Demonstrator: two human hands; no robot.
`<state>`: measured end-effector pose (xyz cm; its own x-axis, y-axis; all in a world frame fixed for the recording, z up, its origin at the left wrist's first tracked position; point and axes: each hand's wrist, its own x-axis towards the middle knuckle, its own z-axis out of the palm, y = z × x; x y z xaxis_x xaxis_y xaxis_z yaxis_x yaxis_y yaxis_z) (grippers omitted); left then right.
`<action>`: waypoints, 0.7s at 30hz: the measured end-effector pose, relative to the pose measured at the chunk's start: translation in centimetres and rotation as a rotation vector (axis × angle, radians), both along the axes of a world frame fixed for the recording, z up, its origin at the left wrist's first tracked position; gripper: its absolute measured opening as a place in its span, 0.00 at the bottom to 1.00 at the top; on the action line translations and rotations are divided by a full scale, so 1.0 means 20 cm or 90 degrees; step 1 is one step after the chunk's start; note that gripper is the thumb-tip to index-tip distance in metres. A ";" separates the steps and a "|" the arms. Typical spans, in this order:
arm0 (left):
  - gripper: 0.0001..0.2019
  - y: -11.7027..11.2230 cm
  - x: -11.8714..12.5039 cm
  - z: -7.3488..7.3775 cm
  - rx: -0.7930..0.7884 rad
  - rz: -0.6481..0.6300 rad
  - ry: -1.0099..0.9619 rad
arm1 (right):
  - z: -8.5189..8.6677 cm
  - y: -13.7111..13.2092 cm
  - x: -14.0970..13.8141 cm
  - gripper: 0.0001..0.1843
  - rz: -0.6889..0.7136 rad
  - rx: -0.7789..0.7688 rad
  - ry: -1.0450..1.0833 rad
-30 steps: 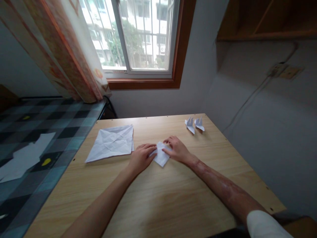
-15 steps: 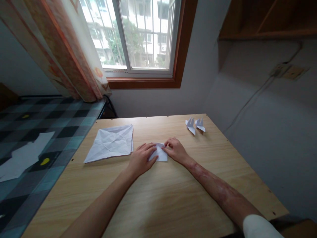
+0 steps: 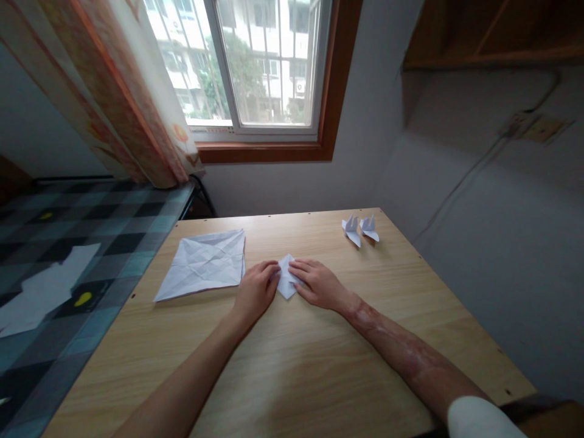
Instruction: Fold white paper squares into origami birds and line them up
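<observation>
A small folded sheet of white paper [image 3: 286, 281] lies on the table between my two hands, one corner pointing away from me and one towards me. My left hand [image 3: 258, 285] pinches its left corner with thumb and bent fingers. Over its right side lie the fingers of my right hand [image 3: 318, 282], with the thumb close below them, holding that edge. My fingers hide both side corners of the paper.
A larger stack of creased white sheets [image 3: 205, 261] lies left of my hands on the wooden table [image 3: 283, 365]. Two folded white paper figures [image 3: 351, 231] stand near the far right corner. More white paper [image 3: 50, 286] rests on the checked bed cover [image 3: 27, 231] at left.
The small paper has turned from square-on to corner-on between my hands. My left hand has drawn back to its left corner, and my right fingers now reach over its right side.
</observation>
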<state>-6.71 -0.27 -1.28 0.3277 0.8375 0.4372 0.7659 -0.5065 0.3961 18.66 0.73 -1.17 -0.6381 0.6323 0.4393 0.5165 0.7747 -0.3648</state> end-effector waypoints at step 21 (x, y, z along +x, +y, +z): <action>0.08 -0.04 0.02 0.03 0.072 -0.024 -0.023 | -0.02 0.01 0.01 0.28 -0.009 -0.008 -0.037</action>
<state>-6.22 -1.06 -0.66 0.3406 0.7693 0.5405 0.7315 -0.5780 0.3617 18.93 0.90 -1.50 -0.6530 0.6468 0.3940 0.5482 0.7626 -0.3434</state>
